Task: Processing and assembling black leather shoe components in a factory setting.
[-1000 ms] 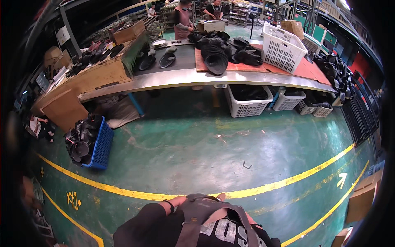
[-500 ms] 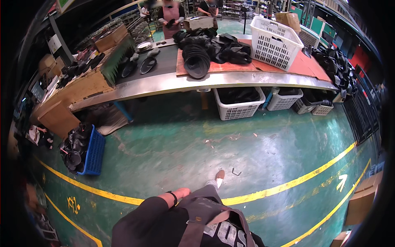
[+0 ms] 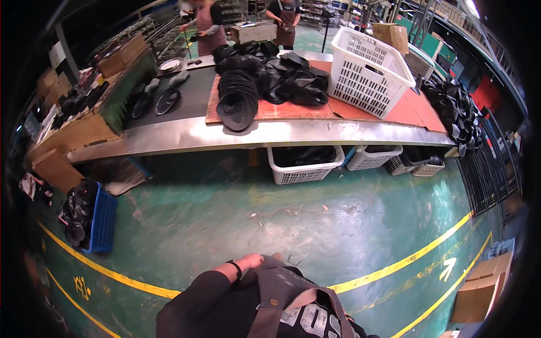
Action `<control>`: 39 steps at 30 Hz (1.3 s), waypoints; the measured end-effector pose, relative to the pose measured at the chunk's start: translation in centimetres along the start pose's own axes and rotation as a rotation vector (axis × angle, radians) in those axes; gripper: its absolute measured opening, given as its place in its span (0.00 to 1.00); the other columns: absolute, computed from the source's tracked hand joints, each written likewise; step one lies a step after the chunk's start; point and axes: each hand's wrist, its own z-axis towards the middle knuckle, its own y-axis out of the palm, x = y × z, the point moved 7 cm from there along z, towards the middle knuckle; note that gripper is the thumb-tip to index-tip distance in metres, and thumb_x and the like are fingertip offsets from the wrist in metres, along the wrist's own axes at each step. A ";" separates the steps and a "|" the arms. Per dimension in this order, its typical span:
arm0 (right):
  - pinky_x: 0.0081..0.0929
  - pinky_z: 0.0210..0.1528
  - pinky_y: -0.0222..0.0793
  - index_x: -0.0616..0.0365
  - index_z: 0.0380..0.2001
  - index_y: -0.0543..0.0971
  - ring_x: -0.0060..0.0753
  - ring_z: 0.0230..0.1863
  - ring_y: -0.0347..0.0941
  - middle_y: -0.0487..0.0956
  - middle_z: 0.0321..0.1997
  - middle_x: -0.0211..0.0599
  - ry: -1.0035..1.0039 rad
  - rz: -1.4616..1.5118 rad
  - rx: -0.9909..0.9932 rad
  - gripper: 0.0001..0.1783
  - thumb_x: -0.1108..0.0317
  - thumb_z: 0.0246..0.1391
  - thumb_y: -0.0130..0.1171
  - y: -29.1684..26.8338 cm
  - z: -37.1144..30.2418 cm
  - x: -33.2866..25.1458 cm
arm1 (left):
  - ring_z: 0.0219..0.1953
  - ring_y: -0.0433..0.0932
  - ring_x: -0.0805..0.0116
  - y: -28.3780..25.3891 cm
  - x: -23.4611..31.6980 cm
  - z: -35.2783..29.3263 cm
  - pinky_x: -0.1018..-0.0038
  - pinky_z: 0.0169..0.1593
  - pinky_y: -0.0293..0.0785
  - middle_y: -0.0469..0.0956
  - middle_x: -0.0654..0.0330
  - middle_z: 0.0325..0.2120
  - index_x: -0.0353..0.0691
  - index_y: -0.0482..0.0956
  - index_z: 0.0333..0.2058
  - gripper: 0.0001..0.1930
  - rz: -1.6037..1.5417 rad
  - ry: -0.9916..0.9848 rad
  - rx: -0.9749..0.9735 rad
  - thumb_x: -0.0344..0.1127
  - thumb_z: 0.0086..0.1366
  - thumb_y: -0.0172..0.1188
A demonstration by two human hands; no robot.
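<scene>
Left hand [image 3: 249,261] first: I see it low in the head view, wrist ringed by a dark band, resting against the grey apron [image 3: 282,290] over my chest, fingers curled loosely together and clamped on nothing that I can make out. My right hand does not show, so I cannot tell how it stands.

Ahead, the green painted concrete floor [image 3: 225,214] with its yellow lane lines [image 3: 406,262] keeps a walking strip free along the long steel-edged workbench [image 3: 253,135]. On the bench a reddish-brown board [image 3: 293,110] carries a heap of black rubber parts [image 3: 270,79], with a leaning stack of black ribbed discs [image 3: 236,101] at its near edge, seemingly kept within reach of whoever stands there. Just right of the heap sits a tall white slotted plastic basket [image 3: 369,70], I judge ready to take sorted pieces.

Under the bench, lower white plastic crates [image 3: 304,172] hold more black parts, tucked out of the walkway. Well left on the floor stands a blue plastic crate [image 3: 101,217] piled with black round pieces. Two people [image 3: 211,25] in aprons work at the far side.
</scene>
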 end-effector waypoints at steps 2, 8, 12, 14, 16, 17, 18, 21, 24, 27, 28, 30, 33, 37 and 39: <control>0.36 0.49 0.67 0.50 0.48 0.73 0.48 0.49 0.71 0.76 0.46 0.47 0.016 0.019 0.018 0.33 0.47 0.38 0.59 -1.7 1.9 0.4 | 0.44 0.75 0.56 -1.1 -0.5 1.5 0.63 0.47 0.70 0.77 0.57 0.41 0.49 0.77 0.43 0.17 0.082 -0.111 -0.083 0.38 0.53 0.51; 0.30 0.47 0.68 0.54 0.46 0.75 0.39 0.45 0.75 0.78 0.42 0.44 0.208 0.062 -0.071 0.28 0.51 0.42 0.61 -5.7 9.5 2.2 | 0.48 0.73 0.59 -3.9 0.4 7.0 0.65 0.51 0.68 0.75 0.59 0.45 0.53 0.75 0.47 0.20 0.076 -0.152 -0.102 0.39 0.54 0.51; 0.28 0.46 0.68 0.55 0.45 0.76 0.35 0.42 0.76 0.79 0.40 0.41 0.175 0.005 -0.133 0.23 0.56 0.46 0.60 -11.6 14.9 0.6 | 0.49 0.73 0.60 -7.1 1.6 9.8 0.66 0.51 0.68 0.75 0.59 0.46 0.53 0.74 0.48 0.21 -0.021 -0.242 -0.064 0.40 0.53 0.52; 0.27 0.43 0.70 0.56 0.44 0.76 0.32 0.38 0.76 0.80 0.37 0.39 0.225 0.070 -0.071 0.20 0.59 0.49 0.58 -15.2 18.1 1.3 | 0.49 0.72 0.61 -8.0 1.3 11.9 0.66 0.52 0.68 0.75 0.60 0.46 0.52 0.74 0.48 0.21 -0.038 -0.283 -0.034 0.40 0.53 0.52; 0.26 0.39 0.71 0.56 0.45 0.75 0.27 0.36 0.76 0.80 0.34 0.37 0.183 0.136 -0.065 0.19 0.60 0.50 0.57 -19.0 21.5 0.9 | 0.49 0.73 0.61 -9.7 2.5 13.7 0.66 0.52 0.67 0.75 0.60 0.46 0.52 0.74 0.48 0.21 -0.051 -0.312 -0.012 0.40 0.53 0.52; 0.25 0.38 0.70 0.56 0.46 0.75 0.25 0.36 0.75 0.79 0.35 0.34 0.217 0.219 -0.069 0.18 0.62 0.51 0.57 -21.0 23.3 1.0 | 0.49 0.73 0.61 -10.6 3.2 14.8 0.67 0.52 0.67 0.75 0.60 0.46 0.52 0.74 0.48 0.21 -0.062 -0.336 0.002 0.40 0.53 0.52; 0.24 0.37 0.69 0.55 0.46 0.75 0.23 0.36 0.73 0.79 0.36 0.32 0.249 0.300 -0.068 0.18 0.64 0.52 0.56 -23.6 25.1 0.7 | 0.49 0.73 0.61 -11.8 4.7 16.3 0.67 0.52 0.67 0.75 0.60 0.46 0.52 0.74 0.48 0.21 -0.065 -0.334 0.014 0.40 0.53 0.52; 0.22 0.36 0.69 0.54 0.48 0.73 0.23 0.36 0.74 0.79 0.38 0.31 0.115 0.350 -0.042 0.17 0.66 0.54 0.53 -32.0 30.4 -1.4 | 0.47 0.74 0.60 -13.9 8.2 19.1 0.67 0.50 0.68 0.75 0.60 0.45 0.52 0.74 0.48 0.21 -0.167 -0.392 -0.022 0.40 0.53 0.52; 0.19 0.37 0.68 0.57 0.48 0.72 0.23 0.37 0.74 0.78 0.39 0.32 -0.065 0.402 0.063 0.17 0.66 0.54 0.52 -41.0 35.3 -6.1 | 0.45 0.75 0.58 -16.4 12.6 22.4 0.66 0.47 0.70 0.76 0.58 0.44 0.53 0.74 0.48 0.20 -0.124 -0.272 0.053 0.42 0.54 0.51; 0.19 0.38 0.68 0.60 0.48 0.72 0.22 0.37 0.73 0.78 0.40 0.33 -0.177 0.325 0.284 0.17 0.66 0.55 0.52 -49.9 39.0 -11.2 | 0.44 0.75 0.56 -19.3 15.3 25.0 0.65 0.45 0.71 0.76 0.56 0.43 0.54 0.74 0.47 0.20 -0.095 -0.195 0.142 0.45 0.55 0.51; 0.19 0.39 0.68 0.61 0.48 0.72 0.22 0.37 0.72 0.78 0.41 0.33 -0.214 0.291 0.370 0.17 0.66 0.55 0.52 -52.4 39.9 -13.6 | 0.44 0.75 0.56 -19.9 15.3 25.2 0.64 0.46 0.70 0.76 0.56 0.42 0.54 0.75 0.47 0.19 -0.143 -0.202 0.175 0.46 0.55 0.50; 0.20 0.40 0.67 0.62 0.46 0.72 0.22 0.38 0.72 0.78 0.41 0.34 -0.441 0.381 0.535 0.16 0.68 0.55 0.52 -57.2 40.9 -19.0 | 0.45 0.74 0.55 -21.5 15.6 26.6 0.63 0.46 0.70 0.76 0.56 0.42 0.53 0.75 0.46 0.20 -0.195 -0.199 0.210 0.47 0.55 0.50; 0.23 0.46 0.67 0.59 0.44 0.74 0.27 0.43 0.74 0.78 0.42 0.38 -0.418 0.208 0.685 0.14 0.73 0.53 0.52 -63.1 42.6 -25.5 | 0.45 0.74 0.55 -24.0 14.6 28.0 0.62 0.48 0.69 0.76 0.56 0.42 0.52 0.74 0.47 0.20 -0.294 -0.387 0.270 0.47 0.55 0.51; 0.27 0.47 0.66 0.57 0.43 0.75 0.33 0.44 0.73 0.77 0.42 0.38 -0.646 0.074 0.939 0.15 0.76 0.50 0.53 -69.7 44.1 -31.9 | 0.54 0.63 0.48 -34.8 16.4 28.9 0.61 0.55 0.62 0.65 0.48 0.52 0.46 0.64 0.55 0.30 -0.228 -0.413 0.866 0.38 0.51 0.57; 0.30 0.46 0.66 0.58 0.42 0.75 0.36 0.43 0.72 0.76 0.41 0.39 -0.752 -0.047 1.085 0.15 0.77 0.48 0.54 -72.4 44.6 -35.4 | 0.56 0.60 0.47 -38.8 16.1 29.9 0.61 0.57 0.59 0.63 0.47 0.53 0.45 0.63 0.55 0.30 -0.226 -0.421 1.028 0.37 0.51 0.57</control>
